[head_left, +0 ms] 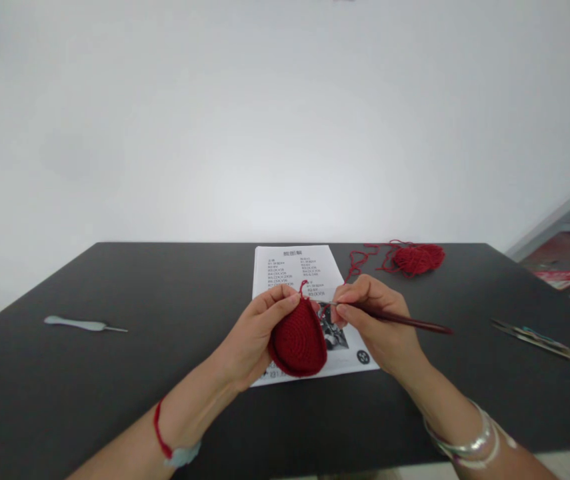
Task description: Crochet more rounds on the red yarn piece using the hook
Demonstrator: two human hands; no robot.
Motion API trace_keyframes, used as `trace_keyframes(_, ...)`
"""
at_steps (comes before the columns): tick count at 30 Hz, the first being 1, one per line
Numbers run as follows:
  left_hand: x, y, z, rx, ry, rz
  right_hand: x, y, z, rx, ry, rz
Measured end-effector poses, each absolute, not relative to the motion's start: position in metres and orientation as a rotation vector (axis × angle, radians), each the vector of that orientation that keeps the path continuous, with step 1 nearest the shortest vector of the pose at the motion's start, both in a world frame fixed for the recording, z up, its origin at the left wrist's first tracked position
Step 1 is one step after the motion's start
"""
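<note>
My left hand grips a dark red crocheted piece, rounded and cupped, by its upper left edge. A small loop of yarn sticks up from its top by my thumb and forefinger. My right hand is closed round a crochet hook with a dark brown handle, held like a pen. The hook's metal end points left, close to the right edge of the crocheted piece. Red working yarn runs from behind my right fingers back to the yarn ball.
Printed pattern sheets lie under my hands on the dark table. A grey-handled hook rests at the left. Slim metal scissors or snips lie at the right. A white wall stands behind, with a shelf beyond the right edge.
</note>
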State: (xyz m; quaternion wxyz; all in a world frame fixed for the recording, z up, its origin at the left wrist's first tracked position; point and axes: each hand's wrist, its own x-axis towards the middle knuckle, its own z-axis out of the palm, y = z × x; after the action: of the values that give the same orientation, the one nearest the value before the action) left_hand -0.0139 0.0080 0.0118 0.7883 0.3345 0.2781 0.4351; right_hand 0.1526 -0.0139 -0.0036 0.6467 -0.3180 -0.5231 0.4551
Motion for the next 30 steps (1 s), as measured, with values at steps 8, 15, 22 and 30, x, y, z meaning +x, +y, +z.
trace_keyframes(8, -0.015, 0.009, 0.01, 0.711, 0.58, 0.952, 0.148, -0.014, -0.009, -0.684, -1.184, 1.034)
trace_keyframes(15, -0.013, 0.008, 0.014, 0.69, 0.582, 0.968, 0.145, -0.016, -0.013, -0.634, -1.161, 1.101)
trace_keyframes(22, -0.014, 0.008, 0.013, 0.709, 0.593, 0.969, 0.144, -0.015, -0.006, -0.58, -1.1, 1.199)
trace_keyframes(30, -0.013, 0.007, 0.012, 0.723, 0.588, 0.998, 0.147, -0.013, -0.011, -0.545, -1.135, 1.148)
